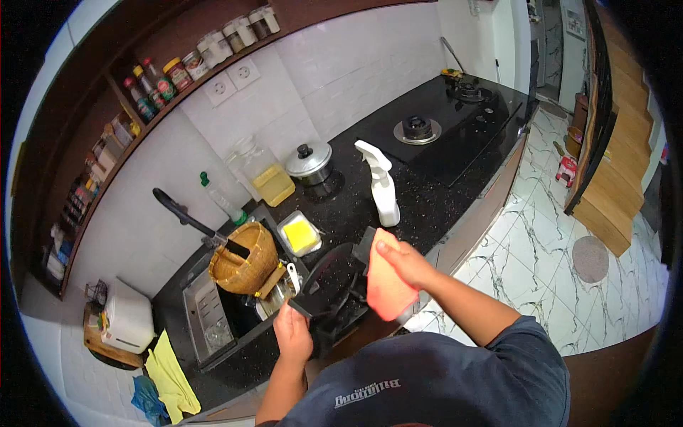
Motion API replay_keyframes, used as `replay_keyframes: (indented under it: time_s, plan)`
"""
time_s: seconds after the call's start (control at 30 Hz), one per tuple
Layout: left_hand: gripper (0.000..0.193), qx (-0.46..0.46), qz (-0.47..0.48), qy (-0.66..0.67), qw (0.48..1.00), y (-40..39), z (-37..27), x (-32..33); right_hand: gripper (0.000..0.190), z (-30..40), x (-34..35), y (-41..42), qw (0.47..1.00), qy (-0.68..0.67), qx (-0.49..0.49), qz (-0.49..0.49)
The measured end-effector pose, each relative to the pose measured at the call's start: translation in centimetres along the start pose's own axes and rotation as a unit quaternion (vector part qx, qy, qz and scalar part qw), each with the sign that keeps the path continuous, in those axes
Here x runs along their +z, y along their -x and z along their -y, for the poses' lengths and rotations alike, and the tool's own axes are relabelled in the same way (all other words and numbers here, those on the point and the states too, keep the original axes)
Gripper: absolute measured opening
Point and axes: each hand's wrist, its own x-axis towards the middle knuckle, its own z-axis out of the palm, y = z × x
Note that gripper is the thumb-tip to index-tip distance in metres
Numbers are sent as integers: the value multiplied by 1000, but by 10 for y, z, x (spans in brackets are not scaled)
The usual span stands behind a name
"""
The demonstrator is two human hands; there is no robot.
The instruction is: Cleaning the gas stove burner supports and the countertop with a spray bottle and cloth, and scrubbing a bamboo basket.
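Note:
My left hand (293, 333) grips a flat tab at the near left edge of a black frame (333, 277), which looks like a stove's pan support. An orange cloth (387, 272) is in my right hand (408, 261), against the frame's right side by another flat tab; whether these fingers also grip the frame is hidden. Beyond the cloth, a white spray bottle (384, 192) stands on the black speckled countertop (341, 208). A yellow sponge (300, 235) lies in a small clear tray just beyond the frame.
Left of my hands are the sink (208, 320), a woven basket (240, 261) and a black faucet (181, 208). A lidded pot (309, 160) and a jar of yellowish liquid (269, 179) stand behind. The cooktop (459, 133) lies farther right; a spice shelf (176, 101) hangs above.

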Motion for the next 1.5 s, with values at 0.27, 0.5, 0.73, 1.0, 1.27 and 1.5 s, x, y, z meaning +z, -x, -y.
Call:
replay_keyframes:
  time_s: [0.27, 0.5, 0.73, 1.0, 1.27, 1.5]
  plan:
    - [18, -76, -46, 391, 916, -39, 31, -39, 45, 55, -33, 45, 965, -215, -145, -30]
    - [25, -80, 212, 524, 821, -78, 28, -29, 45, 116, 22, 41, 902, 248, -346, 65]
    - [21, -119, 256, 593, 754, -101, 19, -11, 30, 144, 47, 50, 924, 319, -188, -91]
    - [29, -150, 250, 629, 720, -113, 2, 13, 25, 131, 35, 83, 966, 187, -129, -124]
    - [24, -103, 269, 621, 729, -119, -8, 58, 25, 132, -17, 137, 969, 222, 26, -108]
    - [25, 24, 279, 608, 743, -102, -56, 129, 32, 95, -101, 208, 895, -178, -200, -358]
